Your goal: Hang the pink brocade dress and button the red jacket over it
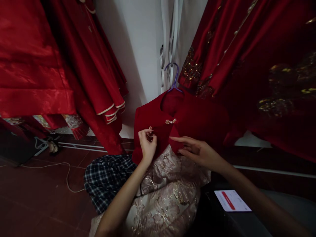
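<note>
A dark red velvet garment [190,115] hangs on a purple hanger [174,77] in front of me, with a pearl clasp [171,121] at its chest. My left hand [147,144] is closed in a pinch on a small beaded fastening at the garment's left front edge. My right hand [197,152] lies with fingers stretched out, fingertips holding the red flap just below the clasp. Under both hands spreads a pale gold brocade skirt [165,194].
Red satin gowns [37,65] hang at left, and red gowns with gold embroidery [259,59] at right. A white wall [140,46] stands behind. Plaid fabric [106,177] lies at lower left, a white cable [66,174] on the dark red floor, a white card [232,200] at lower right.
</note>
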Action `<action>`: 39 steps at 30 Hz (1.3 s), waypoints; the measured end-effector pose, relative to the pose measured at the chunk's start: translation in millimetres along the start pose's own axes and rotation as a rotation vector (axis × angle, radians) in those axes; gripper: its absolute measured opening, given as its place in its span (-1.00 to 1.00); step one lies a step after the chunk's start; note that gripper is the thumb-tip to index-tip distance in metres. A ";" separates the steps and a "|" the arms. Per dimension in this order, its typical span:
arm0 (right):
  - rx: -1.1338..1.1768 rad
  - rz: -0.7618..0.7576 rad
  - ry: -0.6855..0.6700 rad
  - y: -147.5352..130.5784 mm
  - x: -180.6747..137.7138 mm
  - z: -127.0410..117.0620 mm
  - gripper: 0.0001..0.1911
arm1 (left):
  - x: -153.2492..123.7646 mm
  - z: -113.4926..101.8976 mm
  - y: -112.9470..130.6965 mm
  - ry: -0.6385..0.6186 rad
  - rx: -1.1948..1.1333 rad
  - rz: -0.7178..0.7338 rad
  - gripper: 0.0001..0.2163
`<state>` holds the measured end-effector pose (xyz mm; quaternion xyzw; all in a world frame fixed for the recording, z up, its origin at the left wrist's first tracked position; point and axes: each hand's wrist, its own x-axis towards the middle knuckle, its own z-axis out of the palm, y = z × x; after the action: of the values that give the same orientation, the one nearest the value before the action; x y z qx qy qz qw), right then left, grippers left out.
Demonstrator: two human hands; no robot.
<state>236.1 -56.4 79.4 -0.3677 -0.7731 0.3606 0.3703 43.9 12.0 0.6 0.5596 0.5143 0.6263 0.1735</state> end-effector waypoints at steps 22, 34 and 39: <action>-0.168 -0.087 0.212 63.1 96.9 44.0 -0.71 | 17.0 -11.1 -16.1 -0.220 -0.403 -0.257 -0.73; -0.182 -0.091 0.241 61.6 96.9 43.5 -0.72 | 21.2 -11.9 -19.8 -0.250 -0.340 -0.217 -0.73; -0.233 -0.114 0.270 61.8 96.1 48.5 -0.77 | 22.0 -16.8 -19.2 -0.262 -0.250 -0.156 -0.74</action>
<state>170.3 39.1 35.1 -0.4087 -0.7725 0.1943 0.4455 15.4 29.8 -1.4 0.5688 0.4474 0.5918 0.3551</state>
